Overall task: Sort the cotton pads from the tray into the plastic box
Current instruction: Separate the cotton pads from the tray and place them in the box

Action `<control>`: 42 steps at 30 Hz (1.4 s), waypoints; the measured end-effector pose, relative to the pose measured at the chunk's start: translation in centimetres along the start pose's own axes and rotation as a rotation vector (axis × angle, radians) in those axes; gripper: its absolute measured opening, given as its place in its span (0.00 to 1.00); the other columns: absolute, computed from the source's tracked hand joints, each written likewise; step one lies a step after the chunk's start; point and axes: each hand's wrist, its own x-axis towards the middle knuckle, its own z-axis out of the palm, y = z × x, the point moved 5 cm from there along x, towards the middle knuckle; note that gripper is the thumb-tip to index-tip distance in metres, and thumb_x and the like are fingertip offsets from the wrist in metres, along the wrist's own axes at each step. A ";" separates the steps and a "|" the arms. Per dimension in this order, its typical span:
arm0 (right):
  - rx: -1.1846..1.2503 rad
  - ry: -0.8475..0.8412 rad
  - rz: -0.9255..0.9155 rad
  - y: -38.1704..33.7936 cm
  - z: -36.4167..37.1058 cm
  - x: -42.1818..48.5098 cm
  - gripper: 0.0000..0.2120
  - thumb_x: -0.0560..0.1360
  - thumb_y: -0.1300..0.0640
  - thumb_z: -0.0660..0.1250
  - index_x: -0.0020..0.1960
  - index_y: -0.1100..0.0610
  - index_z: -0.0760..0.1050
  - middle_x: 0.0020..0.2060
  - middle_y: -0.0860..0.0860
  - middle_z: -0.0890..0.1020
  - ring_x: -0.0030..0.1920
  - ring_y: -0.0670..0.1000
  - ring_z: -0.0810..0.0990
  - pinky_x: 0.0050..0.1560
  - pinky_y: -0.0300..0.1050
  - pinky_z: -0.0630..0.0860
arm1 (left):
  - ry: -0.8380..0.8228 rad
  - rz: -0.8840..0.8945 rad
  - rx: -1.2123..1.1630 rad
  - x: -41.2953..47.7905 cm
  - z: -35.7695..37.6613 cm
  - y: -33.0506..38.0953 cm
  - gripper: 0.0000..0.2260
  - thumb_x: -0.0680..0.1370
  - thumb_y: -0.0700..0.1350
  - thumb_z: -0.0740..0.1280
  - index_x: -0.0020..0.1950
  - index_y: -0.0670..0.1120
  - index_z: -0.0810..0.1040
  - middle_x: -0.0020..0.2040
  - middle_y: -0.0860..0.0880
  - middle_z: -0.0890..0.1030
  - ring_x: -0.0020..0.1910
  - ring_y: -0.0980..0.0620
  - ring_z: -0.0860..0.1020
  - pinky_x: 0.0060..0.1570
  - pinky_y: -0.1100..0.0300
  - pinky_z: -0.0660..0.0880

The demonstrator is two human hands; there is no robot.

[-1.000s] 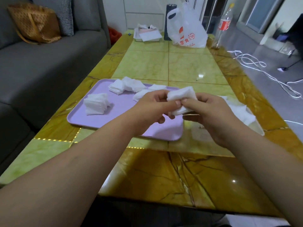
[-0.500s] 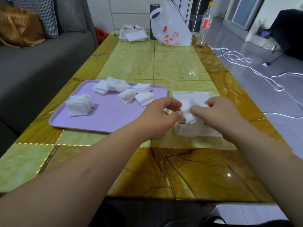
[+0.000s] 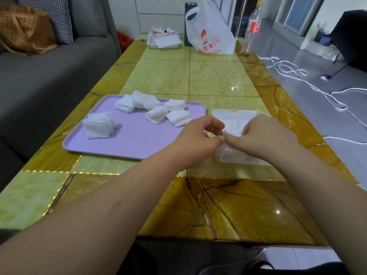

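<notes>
A lilac tray (image 3: 127,143) lies on the table with several stacks of white cotton pads (image 3: 99,125) on it, one stack at the left and the others (image 3: 158,113) along its far edge. Just right of the tray stands the clear plastic box (image 3: 238,158), its lid (image 3: 234,113) folded back. Both hands are low over the box. My right hand (image 3: 264,135) grips a stack of cotton pads (image 3: 234,127) down inside the box. My left hand (image 3: 198,139) has curled fingers against that stack's left edge, its thumb tip meeting the right thumb.
At the table's far end stand a white plastic bag (image 3: 212,34), a dark cylinder (image 3: 189,22), a bottle (image 3: 252,28) and a small tray of papers (image 3: 164,39). A grey sofa (image 3: 49,76) runs along the left. White cables (image 3: 297,76) lie on the floor to the right.
Both hands carried the stack of pads from above the tray's right end rightward and down into the box. The stack now sits low between the hands.
</notes>
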 end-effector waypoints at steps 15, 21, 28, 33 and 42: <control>0.274 -0.056 -0.117 -1.4 1.9 0.0 0.21 0.75 0.39 0.70 0.31 0.51 0.76 0.28 0.48 0.78 0.35 0.52 0.79 0.37 0.47 0.74 | 0.045 -0.076 0.046 0.2 -0.6 -0.8 0.06 0.78 0.46 0.69 0.54 0.52 0.80 0.43 0.46 0.84 0.41 0.44 0.86 0.42 0.39 0.84; 0.033 0.035 -0.083 -1.9 0.0 -0.3 0.21 0.78 0.42 0.65 0.34 0.54 0.77 0.32 0.50 0.79 0.36 0.54 0.79 0.34 0.43 0.69 | 0.028 -0.070 0.068 0.0 -0.6 -1.3 0.06 0.79 0.46 0.68 0.56 0.53 0.80 0.45 0.48 0.84 0.42 0.46 0.86 0.42 0.41 0.84; 0.311 0.129 -0.313 -6.8 0.0 -2.3 0.14 0.76 0.42 0.66 0.40 0.50 0.82 0.40 0.47 0.79 0.44 0.52 0.80 0.42 0.48 0.77 | 0.083 0.011 0.181 -0.6 -3.0 -1.0 0.05 0.77 0.43 0.66 0.47 0.49 0.81 0.41 0.50 0.84 0.44 0.48 0.83 0.48 0.47 0.82; 0.476 0.010 -0.395 -9.2 2.2 -2.9 0.09 0.76 0.45 0.67 0.48 0.47 0.83 0.49 0.48 0.81 0.53 0.50 0.79 0.56 0.53 0.77 | 0.107 -0.038 0.254 -1.3 -6.1 -2.7 0.09 0.75 0.40 0.65 0.44 0.55 0.80 0.42 0.56 0.82 0.42 0.56 0.79 0.43 0.61 0.74; 0.522 -0.074 -0.347 -11.5 5.3 -2.0 0.23 0.78 0.48 0.69 0.72 0.50 0.73 0.69 0.45 0.76 0.69 0.46 0.74 0.69 0.45 0.70 | 0.424 -0.095 0.844 -2.1 -16.2 -5.1 0.15 0.77 0.50 0.69 0.64 0.53 0.79 0.70 0.50 0.74 0.70 0.44 0.69 0.66 0.48 0.69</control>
